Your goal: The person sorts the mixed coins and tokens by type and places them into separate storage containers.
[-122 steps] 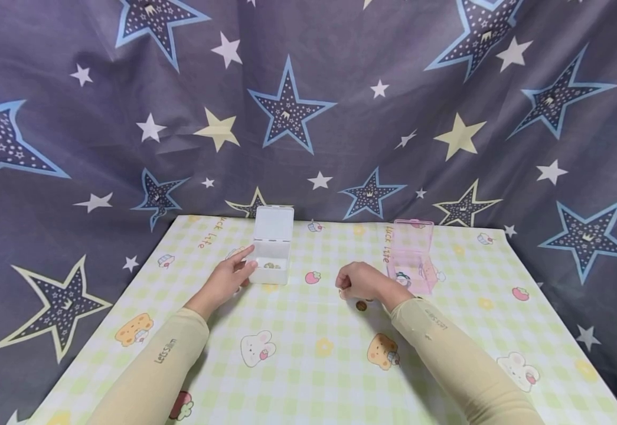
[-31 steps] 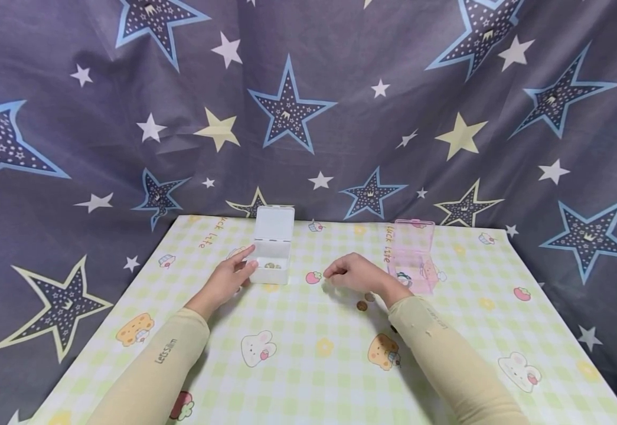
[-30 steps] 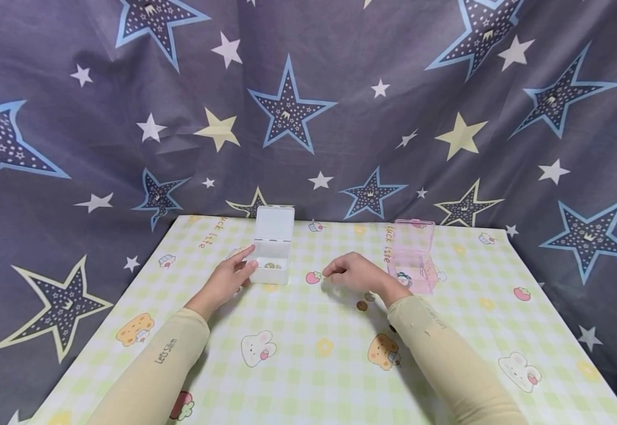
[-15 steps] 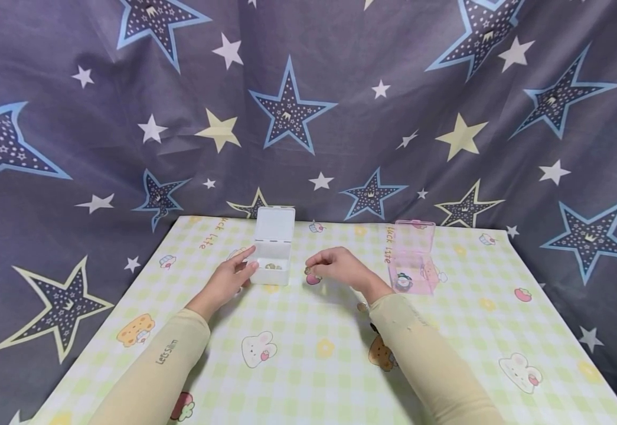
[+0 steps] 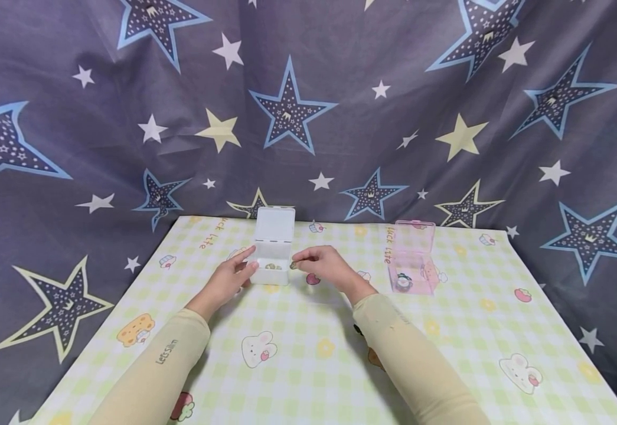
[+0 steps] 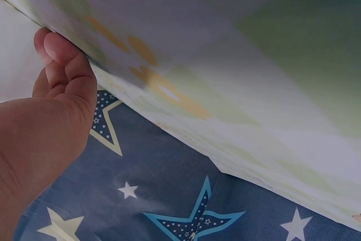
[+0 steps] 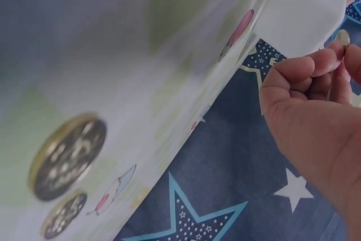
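In the head view my left hand [image 5: 227,278] holds the left side of a small white box [image 5: 270,276], its lid raised at the back. Several coins [image 5: 273,267] lie inside the box. My right hand [image 5: 325,267] pinches a coin [image 7: 343,38] between thumb and fingertips, right beside the box's right wall. Two more coins, a larger one [image 7: 67,155] and a smaller one [image 7: 65,214], lie on the table in the right wrist view. The left wrist view shows my left fingers [image 6: 65,52] bent against the white box at the table surface.
A clear pink box [image 5: 411,273] with its lid up stands to the right, with a round dark-and-white item [image 5: 404,282] inside. A checked cloth with printed cartoons covers the table [image 5: 297,378]. A star-patterned curtain [image 5: 340,71] hangs behind the far edge.
My right hand has lifted a coin from among those on the table and carried it left to the white box. My left hand stays at the box.
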### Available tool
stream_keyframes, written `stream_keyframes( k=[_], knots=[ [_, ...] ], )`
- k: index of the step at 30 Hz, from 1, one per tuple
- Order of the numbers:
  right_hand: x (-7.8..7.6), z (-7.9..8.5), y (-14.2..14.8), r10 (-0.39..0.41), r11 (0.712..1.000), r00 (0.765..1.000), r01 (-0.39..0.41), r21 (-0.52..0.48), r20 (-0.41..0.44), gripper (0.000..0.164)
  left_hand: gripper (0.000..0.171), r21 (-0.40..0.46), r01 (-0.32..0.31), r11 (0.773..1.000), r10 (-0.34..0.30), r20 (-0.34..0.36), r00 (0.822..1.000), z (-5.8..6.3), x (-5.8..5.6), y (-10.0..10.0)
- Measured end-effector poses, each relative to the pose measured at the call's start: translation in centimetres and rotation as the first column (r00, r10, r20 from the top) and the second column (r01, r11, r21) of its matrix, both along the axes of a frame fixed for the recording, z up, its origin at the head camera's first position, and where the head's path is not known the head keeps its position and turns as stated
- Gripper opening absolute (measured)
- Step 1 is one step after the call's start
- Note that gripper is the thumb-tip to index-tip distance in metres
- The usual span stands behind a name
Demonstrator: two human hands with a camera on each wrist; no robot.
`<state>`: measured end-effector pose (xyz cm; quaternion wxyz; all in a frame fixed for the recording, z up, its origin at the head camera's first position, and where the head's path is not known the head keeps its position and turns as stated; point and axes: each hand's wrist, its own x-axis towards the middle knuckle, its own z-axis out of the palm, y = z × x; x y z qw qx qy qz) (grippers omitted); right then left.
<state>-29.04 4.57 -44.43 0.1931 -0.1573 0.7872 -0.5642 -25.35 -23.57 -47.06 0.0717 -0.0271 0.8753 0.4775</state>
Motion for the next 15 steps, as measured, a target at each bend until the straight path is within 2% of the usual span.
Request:
stream_keyframes(
  k=[10, 15],
  knots=[
    [0.5, 0.0, -1.6, -0.049, 0.999, 0.999, 0.049, 0.021, -0.017, 0.028, 0.062, -0.010, 0.008, 1.000, -0.008, 0.010, 1.000, 0.0, 0.0, 0.0],
    [0.7, 0.1, -2.0, -0.044, 0.999, 0.999, 0.044, 0.022, -0.011, 0.030, 0.062, -0.017, 0.015, 1.000, -0.015, 0.012, 1.000, 0.3, 0.0, 0.0]
  ],
)
